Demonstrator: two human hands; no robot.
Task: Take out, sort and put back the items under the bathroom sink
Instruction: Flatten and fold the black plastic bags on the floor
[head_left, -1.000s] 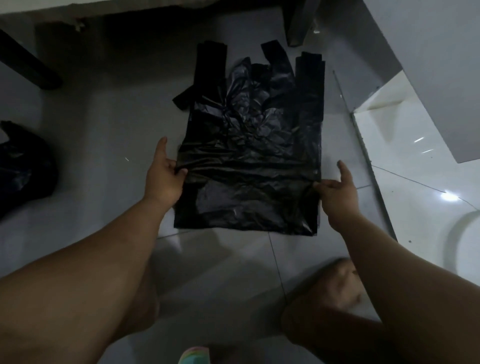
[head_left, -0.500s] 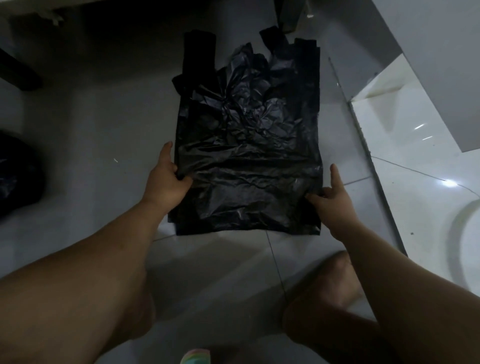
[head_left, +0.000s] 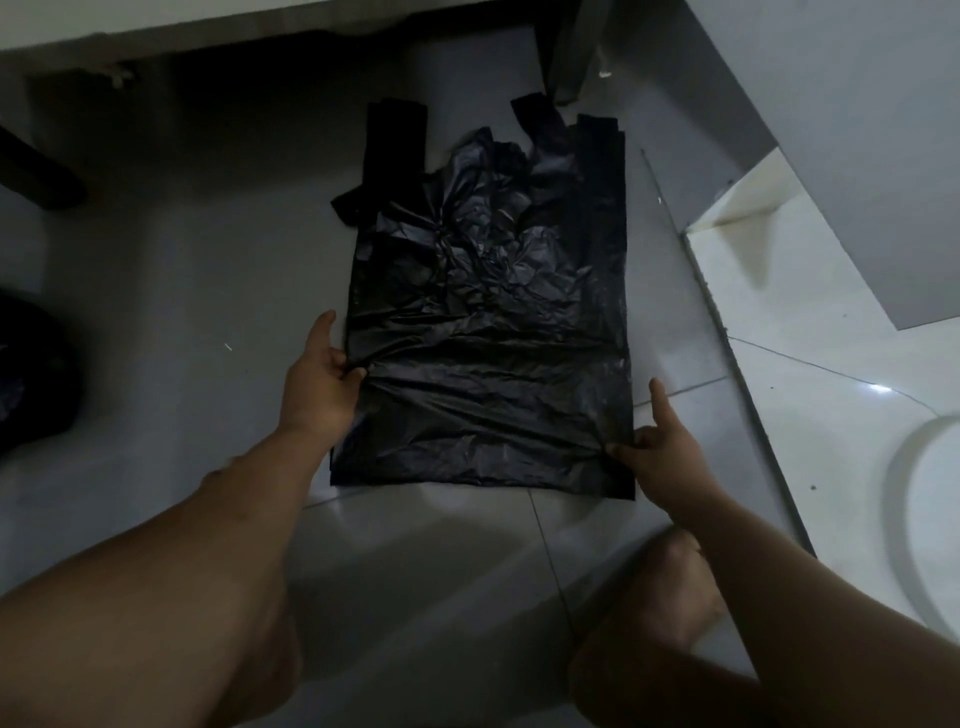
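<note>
- On the floor ahead of me, head view: a black plastic bag (head_left: 488, 332) lies spread flat on grey glossy tiles (head_left: 208, 291), handles pointing away from me, its upper half crumpled.
- Markings: I can read no brand, label or writing on the bag or on anything else in this dim light.
- Left hand (head_left: 319, 384): thumb and curled fingers pinch the bag's left edge about midway down, index finger stretched forward along the edge.
- Right hand (head_left: 662, 457): pinches the bag's right edge near the lower corner, index finger pointing forward.
- Surface: tile joints run under the bag's lower edge; a brighter white floor (head_left: 810, 415) begins to the right, past a straight threshold strip.
- Room: a pale ledge (head_left: 208, 26) crosses the top with deep shadow beneath; a dark upright post (head_left: 571, 57) stands just beyond the handles; a second dark bag (head_left: 31, 374) sits at the left edge; a grey panel (head_left: 857, 130) fills the upper right.
</note>
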